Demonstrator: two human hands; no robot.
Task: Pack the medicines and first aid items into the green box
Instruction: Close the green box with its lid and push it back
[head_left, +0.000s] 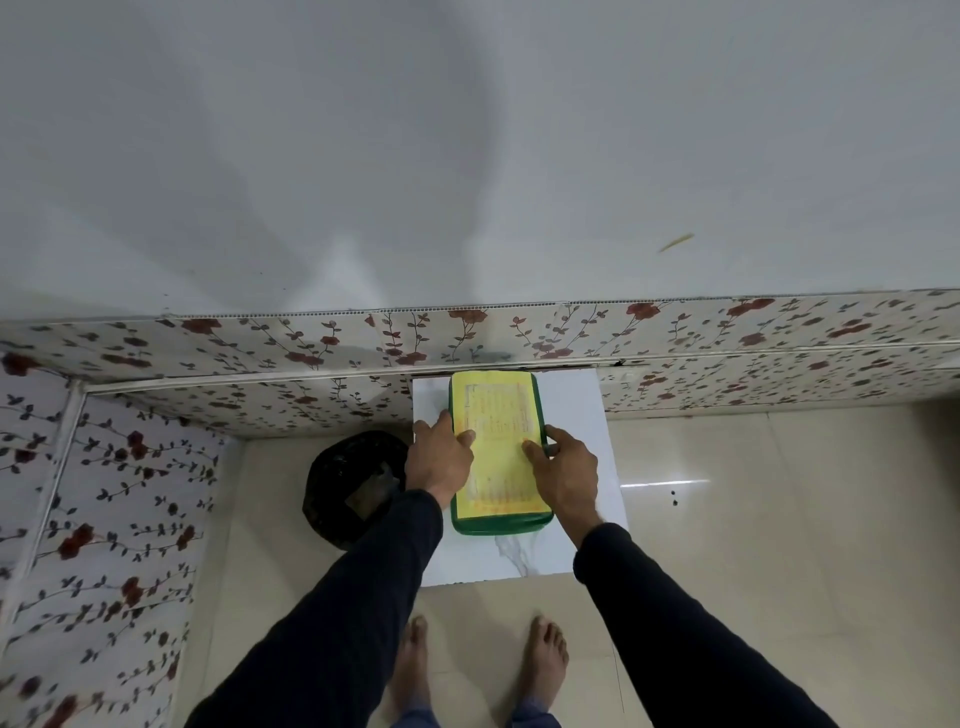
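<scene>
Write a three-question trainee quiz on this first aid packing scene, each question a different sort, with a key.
1. True or false: the lid of the green plastic box with the yellow printed label is open.
2. Which hand touches the box? A) only the left hand B) only the right hand C) both
3. Fill in: the box rests on a white marble-patterned ______, with a round black bin on the floor to its left.

Key: 1 false, it looks closed with the label facing up. 2 C, one at each long side. 3 tabletop.
</scene>
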